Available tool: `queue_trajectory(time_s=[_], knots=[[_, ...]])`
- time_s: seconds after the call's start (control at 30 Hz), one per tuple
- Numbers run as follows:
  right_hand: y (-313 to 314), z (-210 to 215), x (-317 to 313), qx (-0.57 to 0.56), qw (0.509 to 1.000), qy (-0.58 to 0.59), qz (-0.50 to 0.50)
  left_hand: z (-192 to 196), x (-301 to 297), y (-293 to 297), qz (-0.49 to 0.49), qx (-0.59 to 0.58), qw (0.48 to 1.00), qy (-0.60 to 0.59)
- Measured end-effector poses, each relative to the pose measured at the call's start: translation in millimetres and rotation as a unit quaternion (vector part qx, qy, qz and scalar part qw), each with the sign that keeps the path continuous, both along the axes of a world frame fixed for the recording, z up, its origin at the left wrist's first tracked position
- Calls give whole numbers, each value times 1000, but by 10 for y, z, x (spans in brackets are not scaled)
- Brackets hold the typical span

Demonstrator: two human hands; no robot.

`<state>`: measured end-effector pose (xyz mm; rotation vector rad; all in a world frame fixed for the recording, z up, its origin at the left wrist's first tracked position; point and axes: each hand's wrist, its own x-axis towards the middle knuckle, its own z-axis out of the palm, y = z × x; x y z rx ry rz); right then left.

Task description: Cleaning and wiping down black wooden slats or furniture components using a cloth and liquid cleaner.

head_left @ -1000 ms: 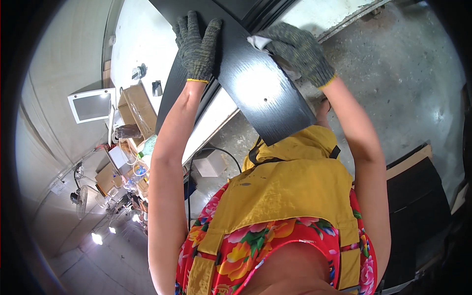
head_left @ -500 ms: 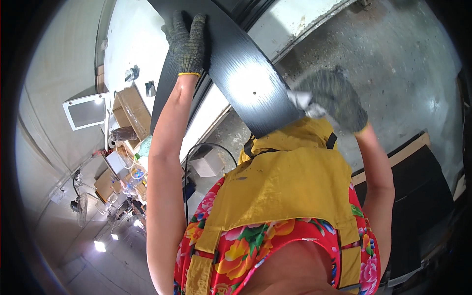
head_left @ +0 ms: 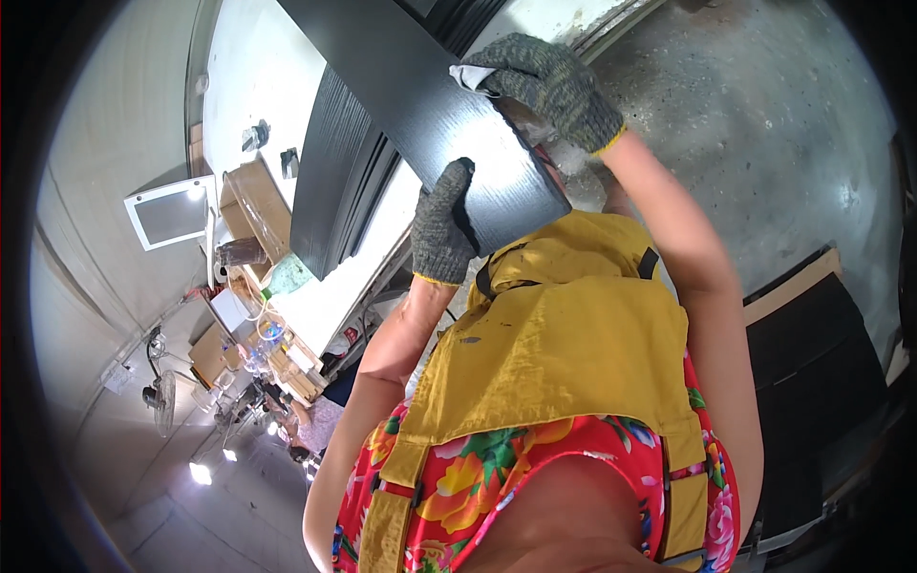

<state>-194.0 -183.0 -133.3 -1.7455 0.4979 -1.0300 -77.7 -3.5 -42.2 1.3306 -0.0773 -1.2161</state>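
Observation:
A long black board with a wood-grain surface slants across in front of me, its near end close to my yellow apron. My left hand, in a dark knitted glove, grips its left edge near that end, thumb on top; the fingers underneath are hidden. On the right edge, further up, my gloved right hand is closed on a small folded grey-white piece, pressed against the board. Whether this is cloth or abrasive sheet I cannot tell. More black boards lie stacked beneath, to the left.
The boards rest on a white table. Along its left side are a cardboard box, a white-framed panel and a fan. Black panels stand at the right. Another person is at the lower left.
My left hand has gone from lying flat higher on the board to gripping its near left edge. My right hand has moved up the right edge with the folded piece.

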Motion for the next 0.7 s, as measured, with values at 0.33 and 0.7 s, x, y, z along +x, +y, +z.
queue_trajectory(time_s=[0.33, 0.7], knots=[[662, 259, -789, 8, 998, 46, -30, 139, -208, -154, 0, 59, 993, 99], [1273, 314, -1480, -22, 965, 198, 173, 103, -95, -179, 24, 91, 993, 73]])
